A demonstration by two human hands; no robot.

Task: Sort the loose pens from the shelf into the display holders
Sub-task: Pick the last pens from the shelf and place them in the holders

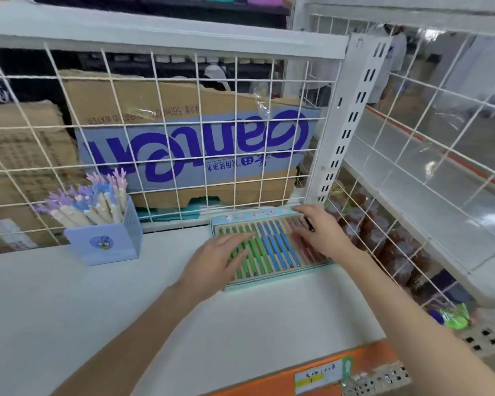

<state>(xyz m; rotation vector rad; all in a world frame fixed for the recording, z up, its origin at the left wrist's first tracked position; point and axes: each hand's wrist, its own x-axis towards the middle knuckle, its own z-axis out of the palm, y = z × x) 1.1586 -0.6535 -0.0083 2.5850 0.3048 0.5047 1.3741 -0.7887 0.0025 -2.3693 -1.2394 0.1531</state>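
Nearest the camera runs the shelf's orange front edge [326, 364] with a yellow price tag [316, 377], and beyond it the white shelf [183, 324] where both forearms reach in.

The left hand [220, 254] lies flat, fingers straight and spread, resting on the green pens [252, 252] at the left of the display tray [272, 277]. The right hand [316, 232] covers the red pens [303, 247] at the right end; its fingers look mostly straight, and a dark pen [309, 224] seems pinched under them, though blur makes that uncertain. Between the 2 hands the blue pens [280, 247] sit in their slots, parallel and in order.

The step in hand is probably seating a pen in the red section. To do it well, the left hand should hold the tray steady with light pressure so the green row does not roll out of its grooves, while the right hand lines the pen up with an empty slot, tip pointing the same way as its neighbours, then presses it down along its whole length.

Further left and back, the lilac pen box [106, 244] stands upright, well apart from the tray, holding flower-topped pens [89, 201]. Behind everything are the wire grid [183, 124] and a cardboard carton [189, 138].
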